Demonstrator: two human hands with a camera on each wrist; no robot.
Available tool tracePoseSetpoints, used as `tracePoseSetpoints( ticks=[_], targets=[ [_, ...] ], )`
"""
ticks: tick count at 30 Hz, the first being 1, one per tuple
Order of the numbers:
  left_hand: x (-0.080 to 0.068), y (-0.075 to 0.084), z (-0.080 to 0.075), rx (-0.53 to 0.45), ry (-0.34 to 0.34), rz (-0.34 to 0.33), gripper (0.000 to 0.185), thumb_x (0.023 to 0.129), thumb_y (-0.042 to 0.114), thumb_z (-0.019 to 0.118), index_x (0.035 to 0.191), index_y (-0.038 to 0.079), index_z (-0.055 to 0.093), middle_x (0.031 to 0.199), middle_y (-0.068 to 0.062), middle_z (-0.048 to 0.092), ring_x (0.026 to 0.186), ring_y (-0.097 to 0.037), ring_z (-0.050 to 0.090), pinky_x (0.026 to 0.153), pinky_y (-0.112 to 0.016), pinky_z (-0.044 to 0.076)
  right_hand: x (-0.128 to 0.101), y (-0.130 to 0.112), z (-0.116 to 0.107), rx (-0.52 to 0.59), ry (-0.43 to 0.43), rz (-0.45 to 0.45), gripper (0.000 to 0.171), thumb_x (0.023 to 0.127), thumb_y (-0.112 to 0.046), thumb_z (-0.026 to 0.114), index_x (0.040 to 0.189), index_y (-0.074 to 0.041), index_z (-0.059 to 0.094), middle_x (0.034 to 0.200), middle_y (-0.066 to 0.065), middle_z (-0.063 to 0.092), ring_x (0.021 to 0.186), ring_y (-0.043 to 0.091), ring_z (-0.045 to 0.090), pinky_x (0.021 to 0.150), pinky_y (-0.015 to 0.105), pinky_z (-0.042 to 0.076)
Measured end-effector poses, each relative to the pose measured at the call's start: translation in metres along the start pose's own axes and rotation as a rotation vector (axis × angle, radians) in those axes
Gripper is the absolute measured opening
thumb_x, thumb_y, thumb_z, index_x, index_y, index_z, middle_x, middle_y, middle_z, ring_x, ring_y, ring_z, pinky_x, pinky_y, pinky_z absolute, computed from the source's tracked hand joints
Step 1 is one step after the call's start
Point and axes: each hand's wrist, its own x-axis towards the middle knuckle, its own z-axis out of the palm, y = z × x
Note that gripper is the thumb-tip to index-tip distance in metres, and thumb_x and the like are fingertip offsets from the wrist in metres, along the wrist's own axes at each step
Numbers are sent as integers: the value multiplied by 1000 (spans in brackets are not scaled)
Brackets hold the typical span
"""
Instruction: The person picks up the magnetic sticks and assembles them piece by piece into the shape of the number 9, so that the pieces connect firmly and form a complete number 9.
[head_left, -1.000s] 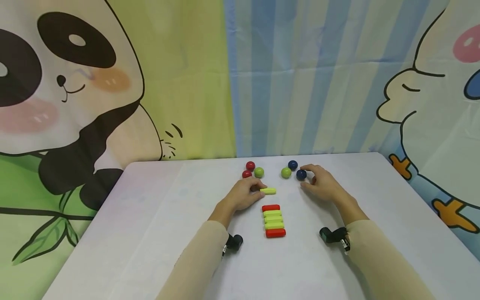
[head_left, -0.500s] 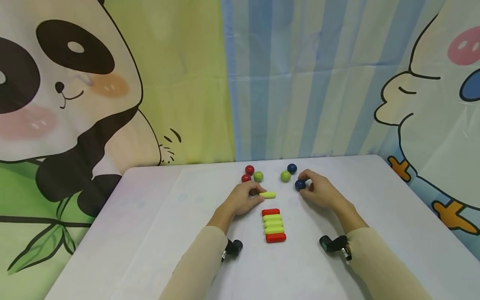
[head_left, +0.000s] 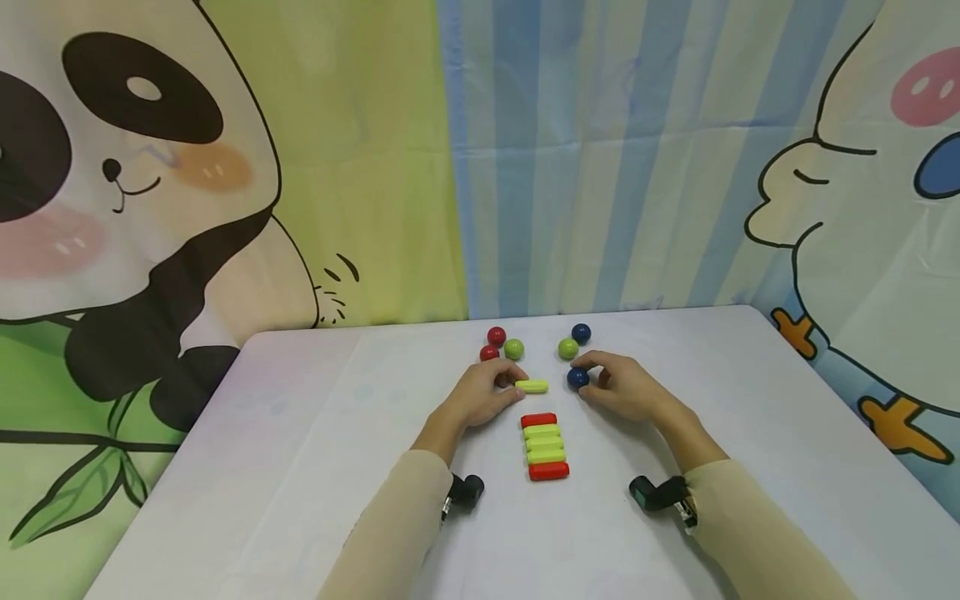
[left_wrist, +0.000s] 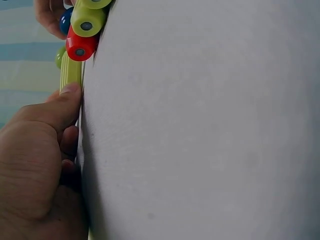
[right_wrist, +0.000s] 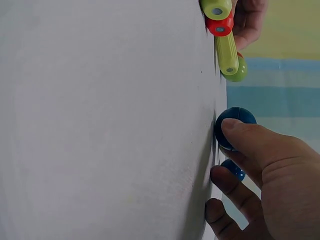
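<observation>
My left hand [head_left: 482, 393] pinches one end of a ribbed yellow-green rod [head_left: 532, 387] lying on the table; in the left wrist view the thumb presses its near side. My right hand [head_left: 626, 386] holds a dark blue ball [head_left: 578, 378] between thumb and fingers, just right of the rod's free end and apart from it. In the right wrist view the thumb covers part of the blue ball [right_wrist: 235, 125]. Nearer to me lies a row of rods side by side: a red rod [head_left: 538, 420] at the far end, yellow-green rods [head_left: 544, 443] between, another red rod [head_left: 549, 472] at the near end.
Behind my left hand sit two red balls [head_left: 496, 336] and a green ball [head_left: 513, 349]. Behind my right hand are another green ball [head_left: 567, 348] and a second blue ball [head_left: 581, 333]. A printed curtain [head_left: 555, 167] hangs behind the white table [head_left: 315, 467].
My right hand has taken hold of the nearer blue ball and brought it left and toward me, up near the yellow-green rod. The left hand stays in nearly the same place on the rod.
</observation>
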Motion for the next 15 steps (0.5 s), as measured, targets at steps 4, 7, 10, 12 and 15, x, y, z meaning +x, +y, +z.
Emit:
tracePoseSetpoints(
  ticks=[4,7,10,12,15],
  targets=[
    [1,2,0,1,-3,-15,18,87,29,69,105,32,64,96,10,55,91,-12,49,81,-28,44,-1,-1,1,7,2,-11,43,85,-20,70,126,-17,57,111,-1,60,87,21,53,72,33,45],
    [1,3,0,0,-13,-17,18,87,29,68,104,31,63,95,9,55,91,-12,49,80,-27,43,-1,-3,2,15,0,6,43,85,-22,70,126,-19,57,111,-3,60,88,21,54,72,33,45],
    [2,4,-1,-4,-21,-13,18,88,30,68,105,31,63,95,9,55,91,-13,49,80,-28,43,0,-6,3,28,-6,12,43,85,-26,71,126,-20,57,113,-3,59,90,21,54,73,34,46],
    [2,4,-1,-2,-18,-11,18,88,30,68,105,30,63,95,9,55,90,-13,49,80,-28,43,2,-9,6,39,-13,14,42,85,-28,71,125,-22,57,114,-3,59,91,20,54,74,33,46],
    [2,3,0,-5,-19,-15,19,88,30,68,106,29,64,94,9,55,90,-13,49,79,-28,43,4,-13,9,56,-34,20,41,85,-30,71,123,-23,58,114,-3,59,91,20,55,75,33,46]
  ],
)
